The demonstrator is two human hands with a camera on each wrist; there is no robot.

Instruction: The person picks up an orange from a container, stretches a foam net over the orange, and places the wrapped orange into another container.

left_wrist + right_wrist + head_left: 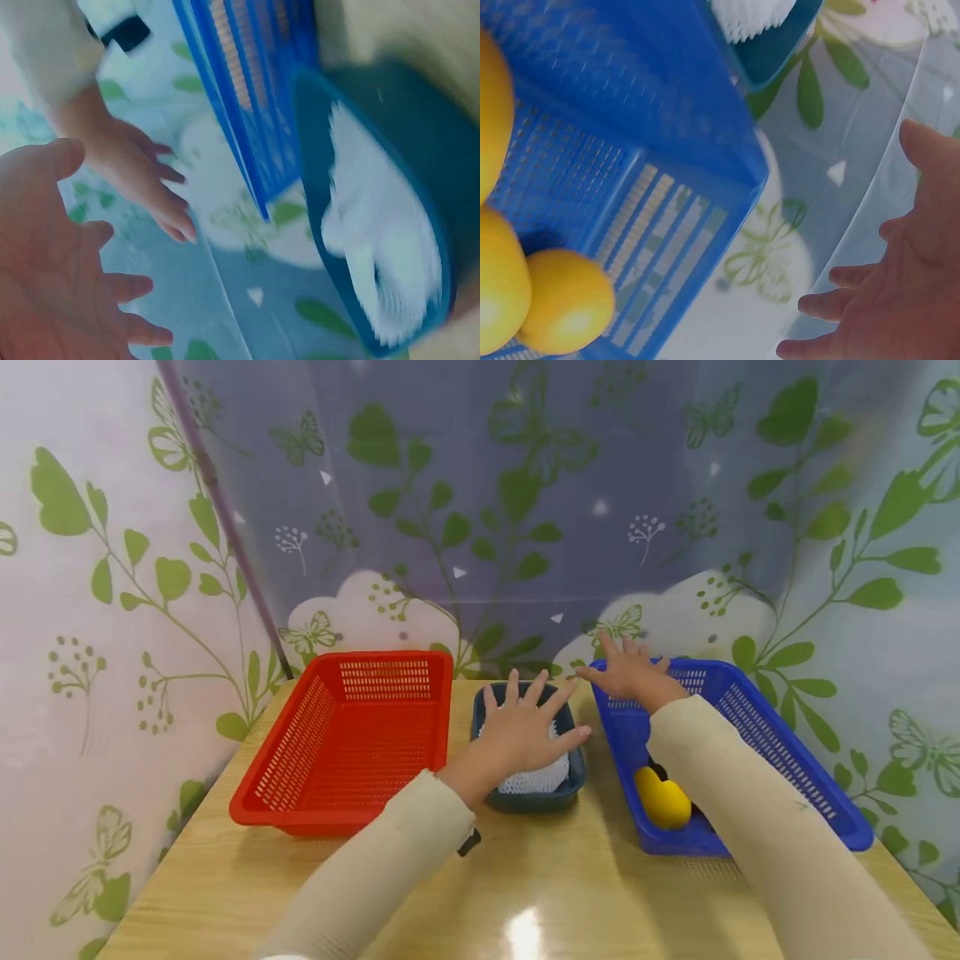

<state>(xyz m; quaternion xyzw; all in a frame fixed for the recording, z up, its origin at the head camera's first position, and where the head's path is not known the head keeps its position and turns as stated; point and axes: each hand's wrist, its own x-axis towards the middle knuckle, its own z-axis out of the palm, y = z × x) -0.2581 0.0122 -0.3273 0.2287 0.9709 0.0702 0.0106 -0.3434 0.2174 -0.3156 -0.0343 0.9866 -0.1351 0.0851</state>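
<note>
My left hand [521, 731] is spread above the small dark teal basket [577, 768], fingers straight and holding nothing. White foam netting [536, 779] lies in that basket, partly hidden by the hand in the head view. My right hand [630, 672], fingers also spread, hovers over the far left corner of the blue basket [626, 752]. Inside the blue basket are yellow fruits [566, 300], rounded and smooth; their exact kind is unclear. My right sleeve hides part of them in the head view.
At the left stands a red basket [375, 743] with nothing visible in it. All the baskets rest on a wooden table [585, 893]. A leaf-patterned curtain [480, 527] hangs close behind and on both sides.
</note>
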